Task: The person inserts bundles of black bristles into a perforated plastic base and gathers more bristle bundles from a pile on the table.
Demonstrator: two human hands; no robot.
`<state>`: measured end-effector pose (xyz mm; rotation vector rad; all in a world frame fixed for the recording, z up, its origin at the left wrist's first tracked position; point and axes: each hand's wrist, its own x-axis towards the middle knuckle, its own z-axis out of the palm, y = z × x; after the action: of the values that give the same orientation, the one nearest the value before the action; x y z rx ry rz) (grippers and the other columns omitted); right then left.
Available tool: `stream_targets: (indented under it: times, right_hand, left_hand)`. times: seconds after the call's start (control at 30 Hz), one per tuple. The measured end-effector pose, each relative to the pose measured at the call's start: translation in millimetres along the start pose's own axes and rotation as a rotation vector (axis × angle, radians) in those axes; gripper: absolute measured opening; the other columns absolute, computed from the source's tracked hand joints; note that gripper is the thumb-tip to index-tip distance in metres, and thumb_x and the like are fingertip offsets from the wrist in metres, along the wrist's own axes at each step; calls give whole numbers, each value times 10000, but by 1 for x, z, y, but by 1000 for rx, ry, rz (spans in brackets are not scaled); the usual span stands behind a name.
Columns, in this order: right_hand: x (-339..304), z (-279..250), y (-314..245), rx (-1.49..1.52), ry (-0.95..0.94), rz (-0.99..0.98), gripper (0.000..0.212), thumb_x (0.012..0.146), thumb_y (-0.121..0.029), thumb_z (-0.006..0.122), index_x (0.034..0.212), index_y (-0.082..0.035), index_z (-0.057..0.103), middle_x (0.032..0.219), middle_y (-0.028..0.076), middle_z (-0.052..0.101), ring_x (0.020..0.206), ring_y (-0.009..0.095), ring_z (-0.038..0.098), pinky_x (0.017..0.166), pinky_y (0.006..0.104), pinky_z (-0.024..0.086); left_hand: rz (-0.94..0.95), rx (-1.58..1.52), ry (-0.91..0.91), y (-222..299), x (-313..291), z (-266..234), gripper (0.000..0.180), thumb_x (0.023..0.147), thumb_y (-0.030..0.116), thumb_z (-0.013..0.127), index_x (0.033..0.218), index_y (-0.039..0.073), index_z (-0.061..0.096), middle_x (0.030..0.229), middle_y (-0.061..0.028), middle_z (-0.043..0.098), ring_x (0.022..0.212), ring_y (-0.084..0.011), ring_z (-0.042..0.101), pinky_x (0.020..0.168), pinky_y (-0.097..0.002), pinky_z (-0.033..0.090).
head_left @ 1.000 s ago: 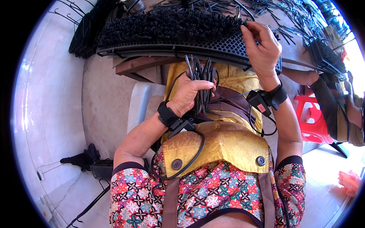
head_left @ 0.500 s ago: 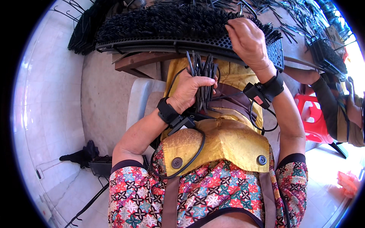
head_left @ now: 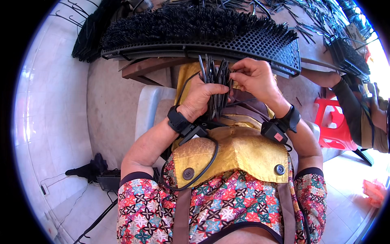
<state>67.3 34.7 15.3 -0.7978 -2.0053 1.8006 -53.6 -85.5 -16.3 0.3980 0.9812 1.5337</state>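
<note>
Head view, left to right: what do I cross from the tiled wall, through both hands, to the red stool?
Tiled wall → left hand, gripping black strips → right hand → red stool.

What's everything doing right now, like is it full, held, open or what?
Left hand: closed around the bundle.
Bundle of black strips: held, ends uneven.
Right hand: fingertips at the bundle's right side; whether they grip a strip is unclear.
Black holed rack: partly filled, many bare holes toward its right end.
Pieces in the rack: packed tightly.
Loose black strips: scattered.
Yellow apron: worn, buttoned.
</note>
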Motion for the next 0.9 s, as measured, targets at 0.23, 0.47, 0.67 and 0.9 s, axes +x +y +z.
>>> stream_targets:
  times: [0.23, 0.47, 0.67, 0.9]
  right_hand:
    - [5, -26, -8, 48, 287, -231, 122, 802, 17, 633, 921, 38, 617, 680, 26, 613, 519, 53, 534, 464, 193, 448]
    - [42, -20, -19, -149, 549, -742, 156, 789, -34, 675, 937, -3, 639, 732, 26, 641, 603, 53, 582, 546, 197, 478]
    - [59, -13, -23, -548, 516, -1045, 175, 733, 13, 662, 903, -1, 621, 820, 144, 626, 708, 302, 621, 621, 310, 508]
    - [74, -12, -23, -981, 271, -1010, 115, 685, -33, 574, 800, -33, 576, 714, 129, 548, 685, 334, 577, 607, 422, 476]
  left_hand:
    - [-43, 24, 79, -1, 1, -3, 223, 729, -29, 614, 947, -2, 577, 828, -101, 628, 698, -178, 628, 609, -302, 550]
    - [-64, 14, 70, -2, 0, -5, 210, 729, -16, 627, 934, -24, 585, 829, -110, 633, 706, -176, 631, 608, -289, 543]
    - [-76, 2, 97, -1, 0, -4, 237, 724, -51, 619, 954, -16, 574, 807, -110, 621, 665, -178, 627, 568, -290, 548]
    - [-69, 11, 75, -2, -1, -6, 232, 723, -40, 618, 949, -28, 569, 803, -110, 623, 664, -172, 624, 571, -290, 547]
